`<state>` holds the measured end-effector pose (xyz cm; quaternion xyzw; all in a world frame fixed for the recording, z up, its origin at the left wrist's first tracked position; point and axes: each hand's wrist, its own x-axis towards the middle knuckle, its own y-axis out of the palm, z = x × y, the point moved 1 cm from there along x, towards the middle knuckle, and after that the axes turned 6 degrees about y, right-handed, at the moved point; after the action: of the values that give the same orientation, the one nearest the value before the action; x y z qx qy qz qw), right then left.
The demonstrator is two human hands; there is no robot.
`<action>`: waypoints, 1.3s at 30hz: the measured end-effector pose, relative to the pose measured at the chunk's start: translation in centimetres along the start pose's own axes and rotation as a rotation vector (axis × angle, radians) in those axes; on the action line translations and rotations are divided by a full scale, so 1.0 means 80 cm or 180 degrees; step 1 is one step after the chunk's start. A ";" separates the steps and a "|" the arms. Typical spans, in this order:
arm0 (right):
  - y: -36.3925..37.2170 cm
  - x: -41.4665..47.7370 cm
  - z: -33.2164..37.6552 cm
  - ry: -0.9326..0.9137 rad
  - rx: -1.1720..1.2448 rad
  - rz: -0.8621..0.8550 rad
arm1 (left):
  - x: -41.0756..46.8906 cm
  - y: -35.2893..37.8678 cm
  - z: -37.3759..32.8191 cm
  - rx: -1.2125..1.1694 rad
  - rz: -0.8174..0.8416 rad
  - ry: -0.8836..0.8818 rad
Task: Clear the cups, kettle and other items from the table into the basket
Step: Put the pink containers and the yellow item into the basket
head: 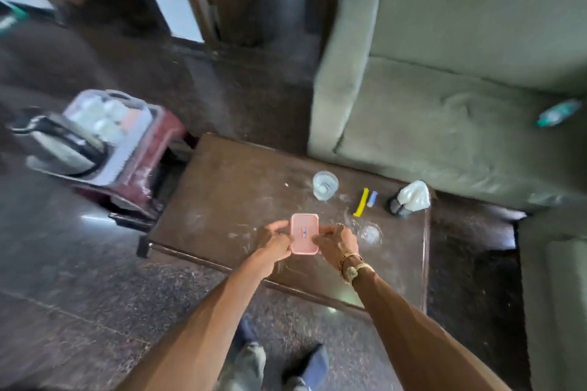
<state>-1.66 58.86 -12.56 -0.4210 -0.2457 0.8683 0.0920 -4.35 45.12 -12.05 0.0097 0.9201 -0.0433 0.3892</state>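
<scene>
A small pink box (304,233) with a lid is held over the near middle of the dark wooden table (241,187). My left hand (273,240) grips its left side and my right hand (336,241) grips its right side. Farther back on the table stand a clear glass (325,185), a yellow strip (362,202), a small blue-white tube (371,198) and a dark holder with white tissue (409,198). To the left, a pale basket (127,149) rests on a red stool (158,155); it holds a steel kettle (60,143) and several cups (101,117).
A green sofa (444,89) runs behind the table on the right, with a plastic bottle (557,113) on its seat. Another green seat (556,295) stands at the far right. Dark speckled floor lies between me and the stool. My feet (311,362) are below.
</scene>
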 end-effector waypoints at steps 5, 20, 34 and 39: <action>0.047 -0.055 0.133 -0.0577 -0.0168 0.0019 | -0.029 -0.131 -0.079 -0.0126 0.0212 0.0384; 0.298 -0.184 0.358 -0.1169 -0.0494 0.0315 | -0.039 -0.482 -0.141 -0.0535 -0.0703 0.0727; 0.467 -0.154 0.474 -0.1166 -0.0625 0.0794 | 0.037 -0.648 -0.161 -0.0663 -0.1194 0.0507; 0.484 -0.124 0.528 -0.1201 -0.0710 0.0762 | 0.082 -0.677 -0.207 -0.0677 -0.1101 0.0521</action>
<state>-26.40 7.11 -3.10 -0.2851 -0.3013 0.9037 -0.1060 -23.60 -7.46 -1.35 -0.1860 0.9360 -0.0113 0.2987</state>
